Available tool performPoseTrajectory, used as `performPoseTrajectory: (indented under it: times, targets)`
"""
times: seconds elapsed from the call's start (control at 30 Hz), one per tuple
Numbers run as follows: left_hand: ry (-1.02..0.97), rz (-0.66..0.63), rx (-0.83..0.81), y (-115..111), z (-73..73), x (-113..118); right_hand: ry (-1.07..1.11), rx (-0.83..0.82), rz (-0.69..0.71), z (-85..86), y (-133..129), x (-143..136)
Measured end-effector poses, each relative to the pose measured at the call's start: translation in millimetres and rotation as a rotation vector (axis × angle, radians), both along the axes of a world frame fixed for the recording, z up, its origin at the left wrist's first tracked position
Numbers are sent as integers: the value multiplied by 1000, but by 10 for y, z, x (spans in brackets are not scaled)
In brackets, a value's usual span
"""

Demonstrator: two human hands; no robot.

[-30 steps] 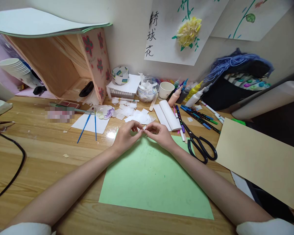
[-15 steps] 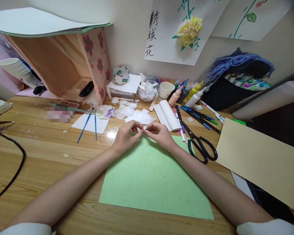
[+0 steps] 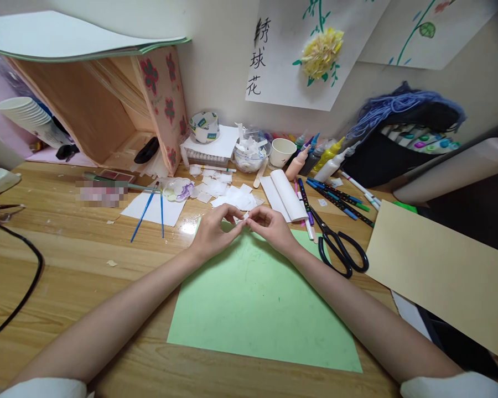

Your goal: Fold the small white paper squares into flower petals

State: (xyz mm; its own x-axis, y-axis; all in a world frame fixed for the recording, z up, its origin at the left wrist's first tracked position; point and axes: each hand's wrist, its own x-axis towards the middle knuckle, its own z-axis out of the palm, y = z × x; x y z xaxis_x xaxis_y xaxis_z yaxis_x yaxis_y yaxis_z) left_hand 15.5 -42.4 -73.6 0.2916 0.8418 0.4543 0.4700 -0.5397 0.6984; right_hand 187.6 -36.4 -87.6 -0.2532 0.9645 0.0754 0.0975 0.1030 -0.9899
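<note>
My left hand (image 3: 216, 231) and my right hand (image 3: 273, 229) meet fingertip to fingertip over the far edge of a green sheet of paper (image 3: 257, 298). Between their pinched thumbs and forefingers is a small piece of white paper (image 3: 246, 216), mostly covered by the fingers. Just beyond the hands lies a loose pile of cut white paper pieces (image 3: 236, 197). A folded white paper (image 3: 285, 196) rests right of the pile, beside my right hand. Black-handled scissors (image 3: 336, 243) lie at the right edge of the green sheet.
Two blue paintbrushes (image 3: 162, 215) lie on white paper at left. Behind the pile stand a bowl of paper scraps (image 3: 251, 155), a paper cup (image 3: 282, 152) and paint bottles (image 3: 297, 163). Several markers (image 3: 336, 198) and a beige board (image 3: 444, 271) are at right. A black cable (image 3: 39, 260) curves at left.
The fingertips have shifted slightly against each other around the small white paper, now closer together. Both arms and the things on the table stay where they were.
</note>
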Motion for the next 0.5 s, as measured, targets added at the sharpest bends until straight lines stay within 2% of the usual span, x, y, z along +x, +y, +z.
performPoseTrajectory:
  times: [0.3,0.5]
  targets:
    - [13,1,14,13,-20,-2,-12,11,0,6,-6,-9]
    - [-9,50,-10,18,-13,4,-28,11,-2,14,-9,-7]
